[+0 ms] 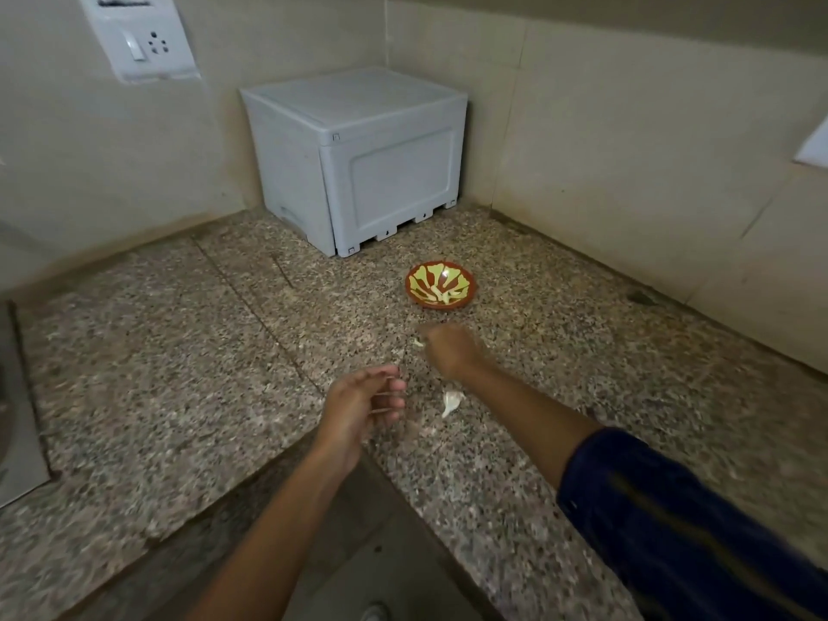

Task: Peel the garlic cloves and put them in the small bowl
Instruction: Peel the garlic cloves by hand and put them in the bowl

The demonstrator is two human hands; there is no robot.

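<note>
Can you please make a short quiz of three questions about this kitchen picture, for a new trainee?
1. True or false: the small bowl stands on the grey box.
2. Which hand is nearer to the bowl: A left hand, B right hand?
3. What white thing lies on the counter between the two hands?

Key: 1 false, it stands on the counter. 2 B. 3 a garlic piece, whether clove or peel is unclear.

**A Home Kitchen Corner**

This is a kitchen in a home. The speckled stone tabletop (179, 351) bends around a corner. Plain tiled walls (627, 150) stand behind it. A white switch and plug socket (143, 42) sits on the wall. A pale plastic box (354, 159) fills the corner.
</note>
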